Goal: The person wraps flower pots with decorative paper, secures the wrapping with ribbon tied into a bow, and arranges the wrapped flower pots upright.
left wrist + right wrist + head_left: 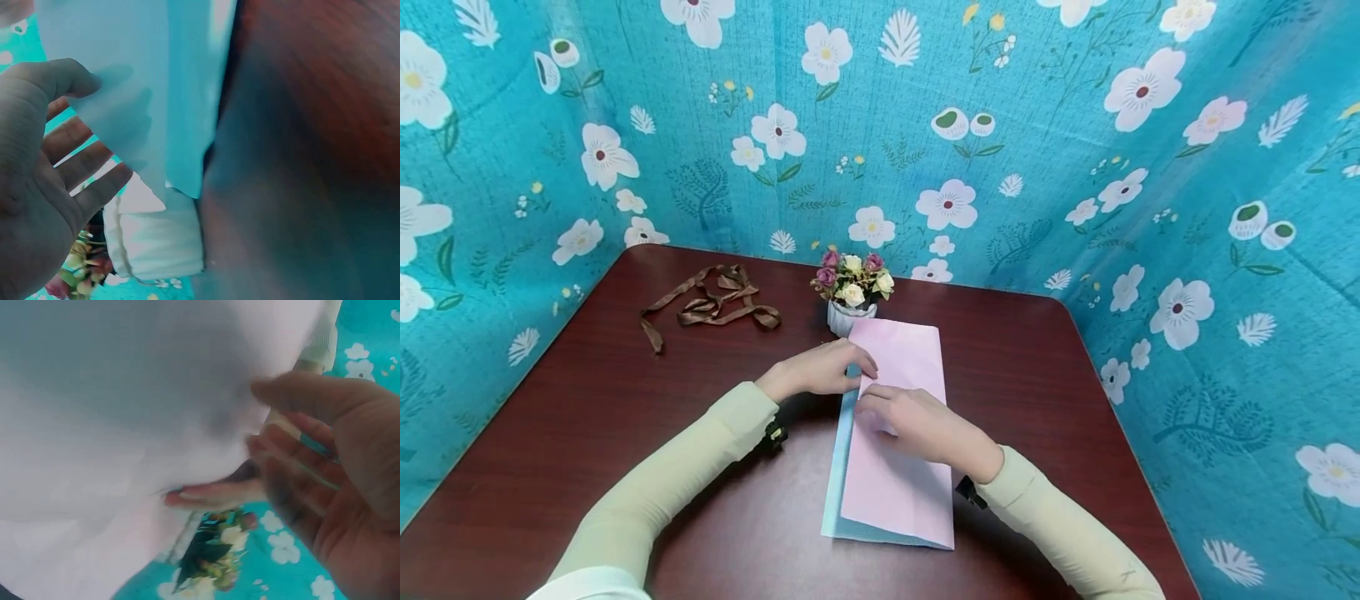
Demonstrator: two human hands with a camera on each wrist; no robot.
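Folded paper [901,500] lies inside the table's [1037,358] right edge; the left hand [823,369] loosely pinches its long side, seemingly for steadiness; the right hand [921,425] half-curls there, hold unclear

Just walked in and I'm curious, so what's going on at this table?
Someone is handling a folded pink and pale-blue paper. Their left hand holds the pink flap's left edge; the right hand is at that edge too, its grip unclear. A blue strip shows beyond the flap. Potted flowers stand behind, and brown ribbon lies to the left.
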